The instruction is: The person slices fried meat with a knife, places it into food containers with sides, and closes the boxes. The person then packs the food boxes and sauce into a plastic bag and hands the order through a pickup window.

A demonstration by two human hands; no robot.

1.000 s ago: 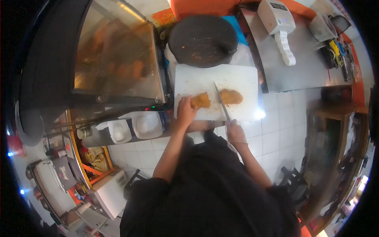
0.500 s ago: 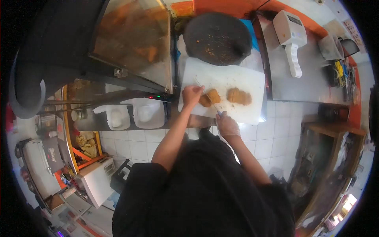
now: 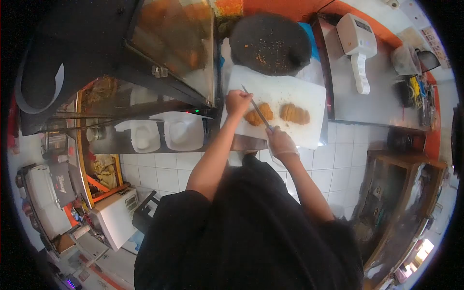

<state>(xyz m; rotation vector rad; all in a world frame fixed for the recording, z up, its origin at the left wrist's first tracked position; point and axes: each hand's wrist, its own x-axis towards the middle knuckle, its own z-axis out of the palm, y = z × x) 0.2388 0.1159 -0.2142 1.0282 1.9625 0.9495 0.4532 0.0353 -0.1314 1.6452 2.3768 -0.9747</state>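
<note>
A white cutting board (image 3: 309,94) bears two browned, breaded-looking pieces of food. The left piece (image 3: 266,110) lies partly under the knife blade; the right piece (image 3: 295,114) shows several cut lines. My right hand (image 3: 281,142), in a clear glove, is closed on the knife's handle. The knife (image 3: 259,112) points up and to the left across the left piece. My left hand (image 3: 238,102) is closed beside the blade near its tip, above the left piece; whether it pinches the blade or anything else is hidden.
Behind the board sits a round dark slab (image 3: 270,46) with crumbs. A glass-fronted cabinet (image 3: 176,43) stands at the left, above white foam containers (image 3: 184,131). To the right, a metal counter (image 3: 386,104) holds a label printer (image 3: 356,36) and a clear tub (image 3: 405,60).
My right hand and the knife have moved from between the pieces onto the left one. My left hand has gone from that piece up beside the blade. The view has shifted.
</note>
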